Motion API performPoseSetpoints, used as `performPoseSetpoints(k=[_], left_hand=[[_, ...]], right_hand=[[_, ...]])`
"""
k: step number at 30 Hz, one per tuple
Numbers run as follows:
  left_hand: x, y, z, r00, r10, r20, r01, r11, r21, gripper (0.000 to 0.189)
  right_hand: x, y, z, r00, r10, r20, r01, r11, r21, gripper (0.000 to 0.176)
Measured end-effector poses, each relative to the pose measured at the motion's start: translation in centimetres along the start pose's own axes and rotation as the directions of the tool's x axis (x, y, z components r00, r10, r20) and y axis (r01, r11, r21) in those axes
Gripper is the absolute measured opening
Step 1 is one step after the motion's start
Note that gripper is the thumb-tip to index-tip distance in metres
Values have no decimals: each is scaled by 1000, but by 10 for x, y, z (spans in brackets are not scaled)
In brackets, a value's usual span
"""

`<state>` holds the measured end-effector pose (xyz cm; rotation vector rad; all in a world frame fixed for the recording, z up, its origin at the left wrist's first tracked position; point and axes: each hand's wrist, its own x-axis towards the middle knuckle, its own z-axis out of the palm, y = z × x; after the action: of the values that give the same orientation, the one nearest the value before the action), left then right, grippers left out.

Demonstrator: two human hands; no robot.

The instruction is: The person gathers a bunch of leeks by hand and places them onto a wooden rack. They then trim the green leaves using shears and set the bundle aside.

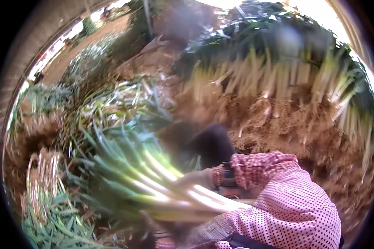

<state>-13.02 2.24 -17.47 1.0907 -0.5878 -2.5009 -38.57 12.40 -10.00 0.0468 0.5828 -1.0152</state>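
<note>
A bunch of leeks [153,186], with white stalks and fanned green leaves, lies across the space in front of me, its pale ends toward my sleeves. From above, my right hand [195,179] closes over the white stalks; motion blurs its fingers. My left hand [151,228] is low beside the bunch, dark and smeared, so its grip cannot be made out. Pink dotted sleeves [295,203] cover both arms, and a greyish cuff [214,228] shows at the left wrist. The leeks' root ends are partly hidden by the sleeves.
A long row of upright leeks [278,74] with soil-covered roots [278,116] stands at the upper right. Loose leaves [116,99] are heaped on the left. More leeks [43,182] lie at the lower left. A dark rounded shape [214,145] is just beyond my right hand.
</note>
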Motion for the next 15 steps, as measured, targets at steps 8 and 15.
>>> performPoseSetpoints(k=[8, 15], left_hand=[[25, 33, 83, 984, 39, 172, -106, 910, 401, 86], [45, 93, 187, 933, 193, 305, -358, 598, 717, 77]], right_hand=[[48, 7, 63, 934, -331, 133, 221, 242, -945, 40], [1, -43, 120, 807, -382, 450, 523, 108, -846, 63]])
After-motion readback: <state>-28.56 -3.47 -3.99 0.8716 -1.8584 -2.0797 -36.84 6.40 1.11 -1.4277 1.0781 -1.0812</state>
